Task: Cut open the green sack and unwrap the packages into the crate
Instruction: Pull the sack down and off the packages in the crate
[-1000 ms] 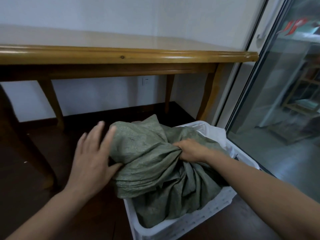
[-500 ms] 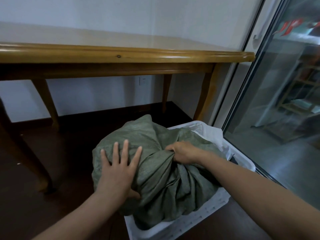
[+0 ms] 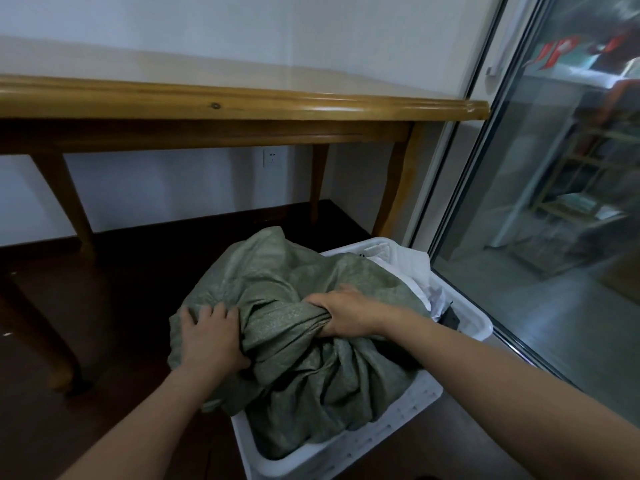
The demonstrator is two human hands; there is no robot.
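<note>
Dark wood floor point(image 3: 114, 323) carries everything, beside a glass sliding door point(image 3: 554, 237). On it sits the white crate point(image 3: 481, 327), its wall low enough to reach over. Most of the crate is filled by the green sack point(image 3: 311, 393), which slumps over the left rim, so its contents should land inside once it is opened. Near the middle, the right hand point(image 3: 346, 315) is clenched around a twisted bunch of fabric, probably to steady the bulk. On the overhanging part, the left hand point(image 3: 211, 341) curls its fingers into the weave, gathering a fold. Some white wrapping point(image 3: 415, 268) shows at the crate's far corner. No cutting tool or opening is visible, so I judge the sack uncut.
</note>
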